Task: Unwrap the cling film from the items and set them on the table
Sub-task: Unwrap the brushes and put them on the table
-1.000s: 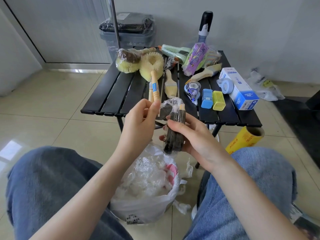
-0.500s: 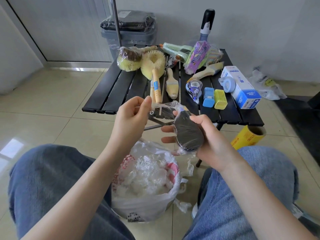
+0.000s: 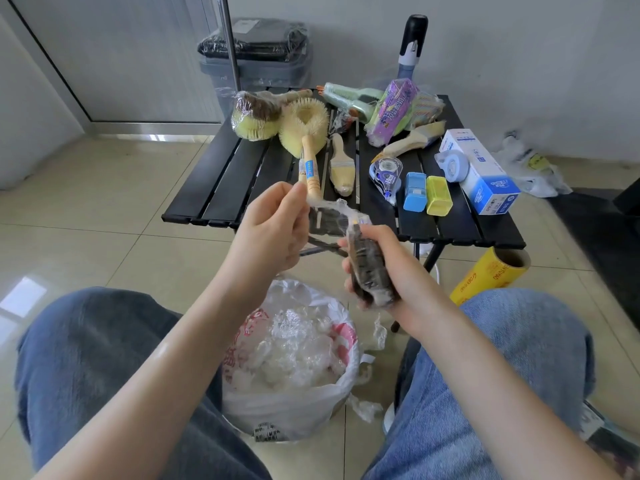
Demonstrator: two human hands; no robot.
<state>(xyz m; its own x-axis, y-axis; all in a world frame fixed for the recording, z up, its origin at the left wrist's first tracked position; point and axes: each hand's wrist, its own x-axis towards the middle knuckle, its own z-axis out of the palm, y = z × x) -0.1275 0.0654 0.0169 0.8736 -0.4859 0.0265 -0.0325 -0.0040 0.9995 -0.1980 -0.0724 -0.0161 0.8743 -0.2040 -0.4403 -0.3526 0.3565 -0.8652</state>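
Observation:
My right hand grips a dark oblong item still covered in cling film, held in front of the black slatted table. My left hand pinches a stretched strand of cling film that runs from the item's top end. Both hands hover above a plastic bag of crumpled film between my knees. On the table lie a bare yellow brush, a small paintbrush, blue and yellow boxes, and several wrapped items at the back.
A cling film roll lies on the floor by the table's right leg. A white and blue carton sits at the table's right. A grey bin and a metal pole stand behind. My jeans-clad knees frame the bag.
My right hand has turned the dark item from upright through flat to tilted and lowered it, while my left hand has drawn the film strand out to the left.

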